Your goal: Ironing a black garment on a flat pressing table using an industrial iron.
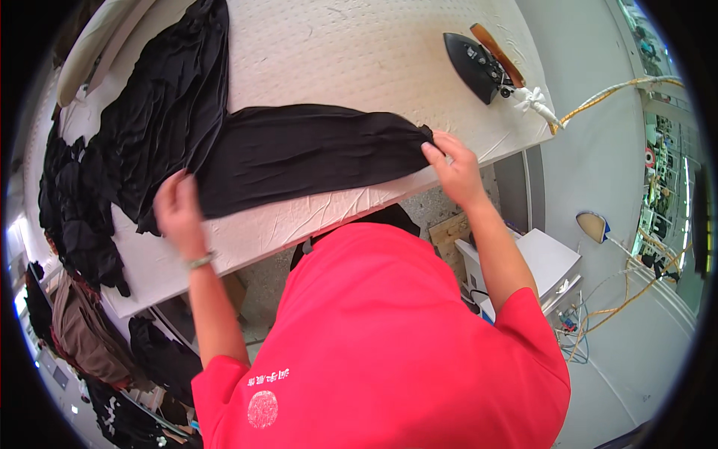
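A black garment (pixel 161 97) lies across the padded ironing table. One long part of it, which looks like a sleeve (pixel 314 150), stretches to the right along the near edge. At the gathered end of that sleeve, my right hand (pixel 458 172) pinches the cloth between thumb and fingers. My left hand (pixel 179 213) is over the near edge of the garment, close to where the sleeve meets the bunched body. Motion smears its fingers, so whether they hold cloth is unclear. Folds and wrinkles run through the garment's left portion.
An iron (pixel 473 69) with a wooden handle rests on the white table (pixel 329 45) at the far right, its cable leading off right. A white padded arm (pixel 97 45) stands far left. Clothes (pixel 90 329) hang at the lower left. A white cabinet (pixel 550 258) stands right of me.
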{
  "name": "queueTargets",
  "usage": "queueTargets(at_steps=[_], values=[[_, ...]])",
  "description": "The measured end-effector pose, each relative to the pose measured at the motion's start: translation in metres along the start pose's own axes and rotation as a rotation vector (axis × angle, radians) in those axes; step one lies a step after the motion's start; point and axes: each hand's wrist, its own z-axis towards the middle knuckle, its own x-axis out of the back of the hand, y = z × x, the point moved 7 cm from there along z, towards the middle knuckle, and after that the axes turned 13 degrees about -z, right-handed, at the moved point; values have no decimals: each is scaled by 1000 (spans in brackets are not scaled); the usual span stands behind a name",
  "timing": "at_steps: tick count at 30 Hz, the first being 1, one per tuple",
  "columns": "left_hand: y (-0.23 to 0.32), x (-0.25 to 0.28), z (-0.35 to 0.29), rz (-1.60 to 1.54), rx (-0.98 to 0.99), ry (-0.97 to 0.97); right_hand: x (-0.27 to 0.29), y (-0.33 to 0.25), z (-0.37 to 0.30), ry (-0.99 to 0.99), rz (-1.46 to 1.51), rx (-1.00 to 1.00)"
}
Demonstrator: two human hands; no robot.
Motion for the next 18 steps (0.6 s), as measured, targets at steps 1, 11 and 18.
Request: queueTargets(at_steps=[1,11,18], values=[[11,-59,-23,-200,206,-303,-8,-25,-3,-79,-82,135],[35,-238,-126,-554,796,-809,-19,-90,-23,-239,-392,654],[78,-226,-129,-616,626,-707,-48,-10,-5,-720,978,-409]])
